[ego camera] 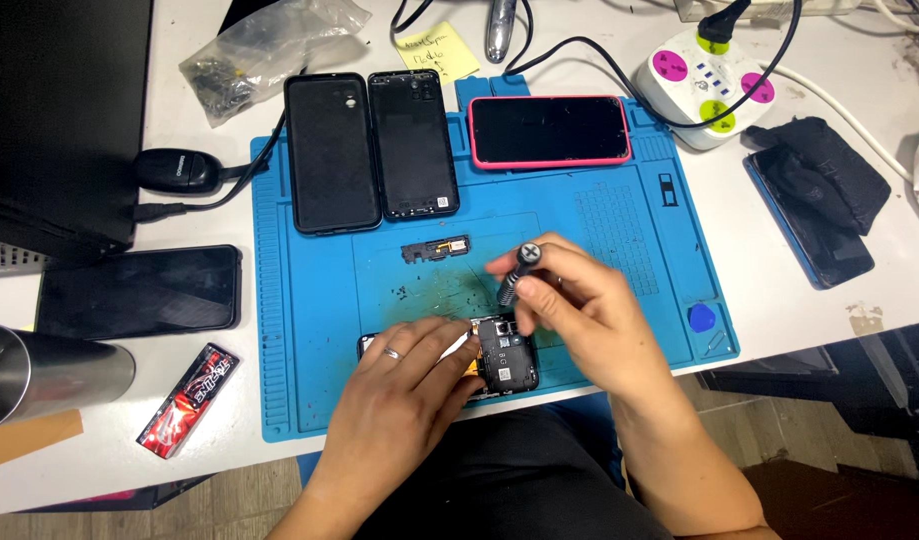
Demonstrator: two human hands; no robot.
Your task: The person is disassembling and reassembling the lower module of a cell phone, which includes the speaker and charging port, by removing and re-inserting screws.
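The left hand (404,385) lies flat on the opened phone (504,360) near the front edge of the blue work mat (309,300), at about 6 o'clock on the mat. Its fingers are spread and press down on the phone's left part; they are not closed around anything. The hand covers most of the left half, so only the dark inner board on the right half shows.

The right hand (579,310) is closed around a small screwdriver (516,275). The thumb and fingers pinch the shaft, the round cap of the handle points up to about 11 o'clock, and the tip goes down to the top edge of the phone's board. From the grip, the phone lies at about 7 o'clock, just beside the fingers. I cannot tell if the tip sits inside a screw head, because it is too small.

I judge that the main risk is a slip of the tip: if the driver tilts or the phone shifts under the flat hand, the tip can scratch the board or damage the screw head. A loosened screw can also roll away on the mat, where small dark crumbs (419,295) already lie at 12 o'clock from the phone, near a small black part (436,249).
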